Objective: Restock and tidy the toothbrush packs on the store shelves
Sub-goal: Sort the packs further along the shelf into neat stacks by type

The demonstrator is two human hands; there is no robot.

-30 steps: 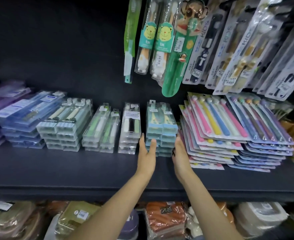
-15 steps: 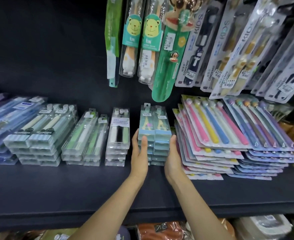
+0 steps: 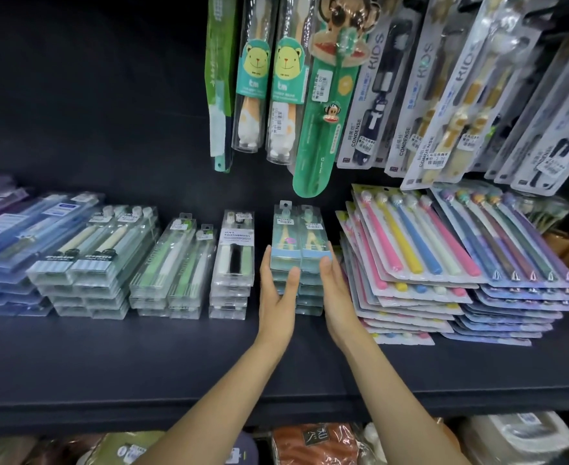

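Head view: both hands have closed in on the stack of blue toothbrush boxes [image 3: 297, 260], which sits on the dark shelf [image 3: 175, 357] just right of the SOFT TOOTHBRUSH stack [image 3: 233, 263]. The left hand [image 3: 278, 297] presses the stack's left side, thumb across its front; the right hand [image 3: 335, 293] presses the right side, fingers nearly straight. A second ago they flanked it lower down. I judge the stack is being squared; the pink carded packs [image 3: 407, 273] lie just beyond.

Both hands [image 3: 278, 293] have closed in against the blue pack stack [image 3: 297, 260].
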